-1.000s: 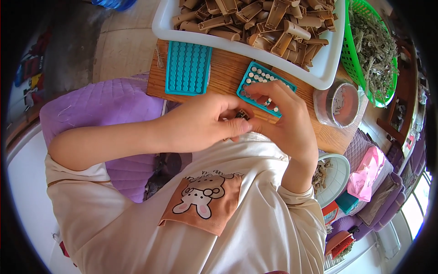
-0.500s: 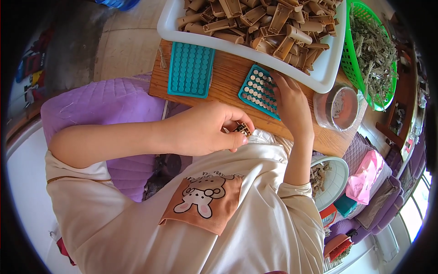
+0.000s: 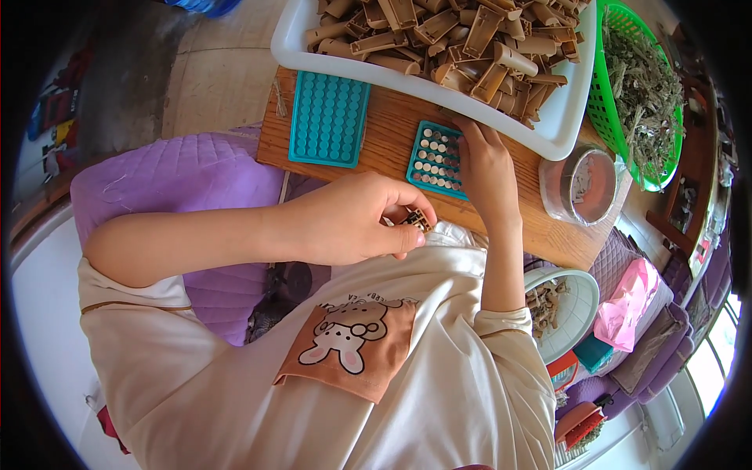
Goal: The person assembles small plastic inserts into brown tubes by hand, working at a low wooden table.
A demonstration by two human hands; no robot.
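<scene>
My left hand (image 3: 364, 219) is closed in front of my shirt. Between its thumb and fingers it pinches a small brown-and-black gridded piece (image 3: 419, 220); the rest of what it holds is hidden. At the right side of a small teal tray (image 3: 413, 166) is my right hand (image 3: 487, 168), its fingers bent round the tray's far right corner. Rows of small round pale and silvery discs (image 3: 435, 157) fill much of this tray. The hand covers the tray's right edge, and its thumb tip is hard to make out.
A larger teal tray (image 3: 327, 117) with round pockets lies left on the wooden table (image 3: 392, 106). Behind is a white bin (image 3: 313, 61) of brown plastic shells. To the right stand a clear round tub (image 3: 580, 188), a green basket (image 3: 601, 86) and a pale bucket (image 3: 583, 301).
The small tray has turned and slid slightly left, its edges now straighter to me. My right hand has moved left with it. My left hand stays almost still.
</scene>
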